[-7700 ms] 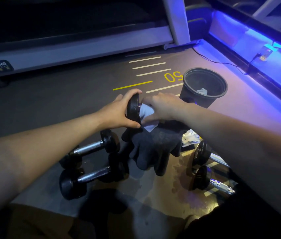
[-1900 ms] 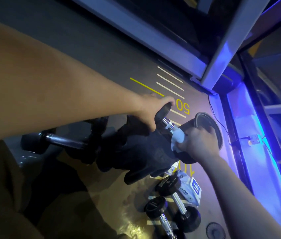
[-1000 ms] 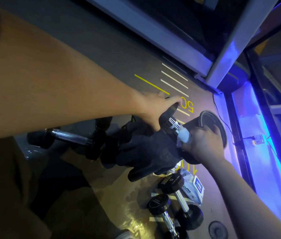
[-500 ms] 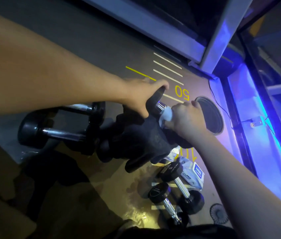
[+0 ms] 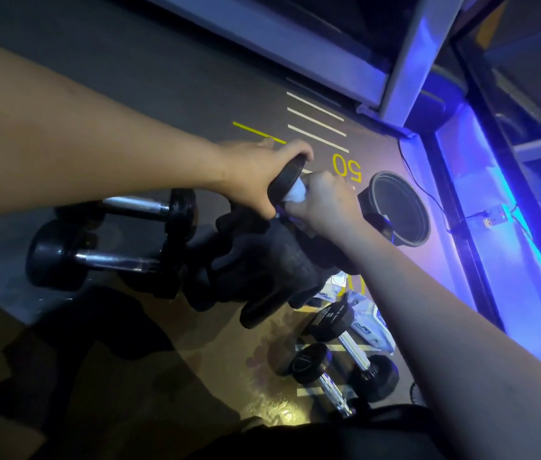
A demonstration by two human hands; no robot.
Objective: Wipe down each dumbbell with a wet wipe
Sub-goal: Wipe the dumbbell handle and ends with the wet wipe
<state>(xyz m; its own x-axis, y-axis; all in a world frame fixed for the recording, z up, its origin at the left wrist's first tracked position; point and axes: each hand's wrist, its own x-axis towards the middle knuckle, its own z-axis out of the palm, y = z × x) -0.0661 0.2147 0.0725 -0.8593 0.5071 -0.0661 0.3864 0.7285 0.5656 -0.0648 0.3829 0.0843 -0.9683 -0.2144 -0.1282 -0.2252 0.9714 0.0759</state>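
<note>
1. Gripping the dumbbell (image 5: 285, 183) head, my left hand (image 5: 255, 179) curls its fingers around it, above the black gloves (image 5: 262, 270).
2. My right hand (image 5: 323, 200) pinches the wet wipe (image 5: 297, 194) against its handle.

Bare floor (image 5: 136, 78) beyond hands – open; 2 dumbbells (image 5: 109, 240) left, bucket (image 5: 398, 209) right, gloves (image 5: 262, 267) between.

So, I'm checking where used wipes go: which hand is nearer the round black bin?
Right. The right hand, gripping the white wet wipe, is just beside the round black bin; the left hand holds the dumbbell's head farther away.
</note>
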